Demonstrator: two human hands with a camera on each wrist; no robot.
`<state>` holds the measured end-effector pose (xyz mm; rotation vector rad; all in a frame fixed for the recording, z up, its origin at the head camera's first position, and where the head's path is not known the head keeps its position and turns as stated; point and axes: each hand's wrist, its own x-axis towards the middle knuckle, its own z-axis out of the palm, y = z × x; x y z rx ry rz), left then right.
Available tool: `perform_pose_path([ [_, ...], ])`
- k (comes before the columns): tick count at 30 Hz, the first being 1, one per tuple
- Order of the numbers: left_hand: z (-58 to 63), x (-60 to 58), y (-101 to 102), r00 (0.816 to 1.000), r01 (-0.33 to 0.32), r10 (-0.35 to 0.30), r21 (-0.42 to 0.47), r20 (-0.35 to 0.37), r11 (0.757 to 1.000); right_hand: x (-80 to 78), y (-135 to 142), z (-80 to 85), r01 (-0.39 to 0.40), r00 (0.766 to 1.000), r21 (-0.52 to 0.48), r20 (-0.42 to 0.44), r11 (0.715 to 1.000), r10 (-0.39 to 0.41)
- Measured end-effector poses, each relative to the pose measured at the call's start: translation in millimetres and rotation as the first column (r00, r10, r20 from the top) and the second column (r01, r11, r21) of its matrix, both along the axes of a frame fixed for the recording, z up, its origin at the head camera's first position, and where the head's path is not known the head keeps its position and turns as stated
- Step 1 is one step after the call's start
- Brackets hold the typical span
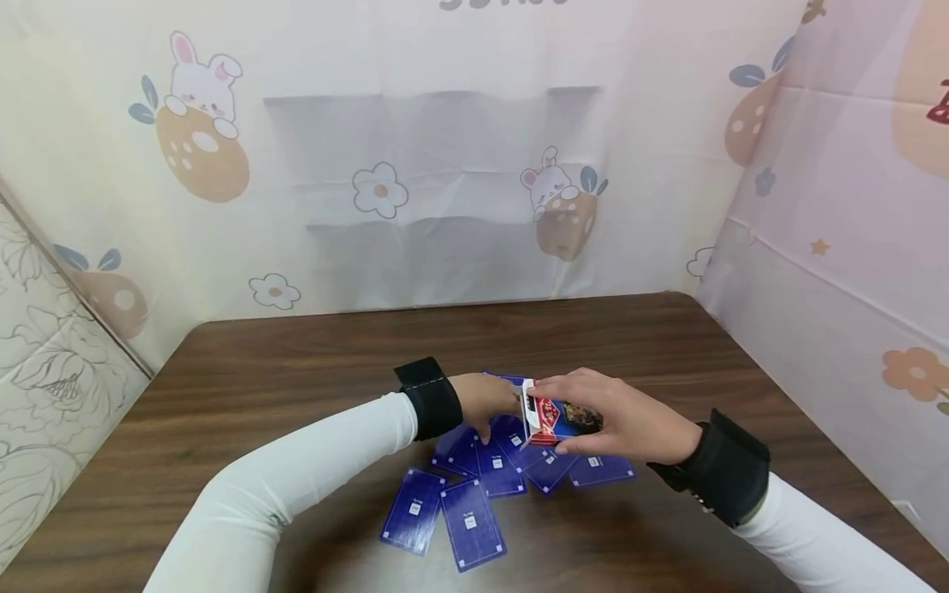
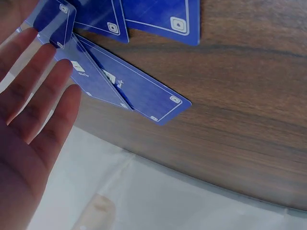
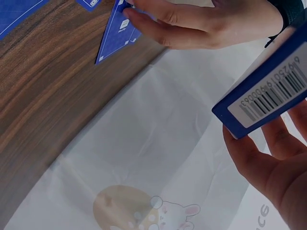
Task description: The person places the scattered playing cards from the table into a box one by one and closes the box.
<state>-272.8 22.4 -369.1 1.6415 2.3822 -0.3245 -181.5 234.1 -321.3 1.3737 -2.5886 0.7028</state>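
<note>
While the right hand is clamped around a small rectangular card box, the left hand lies just left of it, fingers extended, thumb apart, tips at the cards; whether they touch one, I cannot tell. Glossy red and blue printing covers the box, white shows at its left end, and a barcode marks one flat blue face. Thin, round-cornered blue playing cards lie overlapping below both hands, thin pale borders framing their backs, two of them farthest to the near side. Streaked brown grain runs across the wooden tabletop. Beyond its far edge hangs a creased, rabbit-printed sheet.
</note>
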Motion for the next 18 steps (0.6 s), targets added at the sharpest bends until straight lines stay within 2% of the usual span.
perform_pose_path([
  [5, -0.9, -1.7, 0.5, 1.0, 0.014, -0.014, 0.0, -0.011, 1.0, -0.5, 0.7, -1.3, 0.01, 1.0, 0.006, -0.003, 1.0, -0.01],
  [10, 1.7, 0.0, 1.4, 1.0, -0.01, 0.01, -0.017, -0.005, 1.0, 0.2, 1.1, -2.2, 0.015, 1.0, 0.007, 0.004, 1.0, -0.015],
  [18, 5.2, -1.3, 4.1, 0.99, -0.087, 0.083, 0.026, 0.117, 0.996, 0.5, 0.8, -5.2, 0.009, 1.0, 0.013, 0.026, 1.0, -0.009],
])
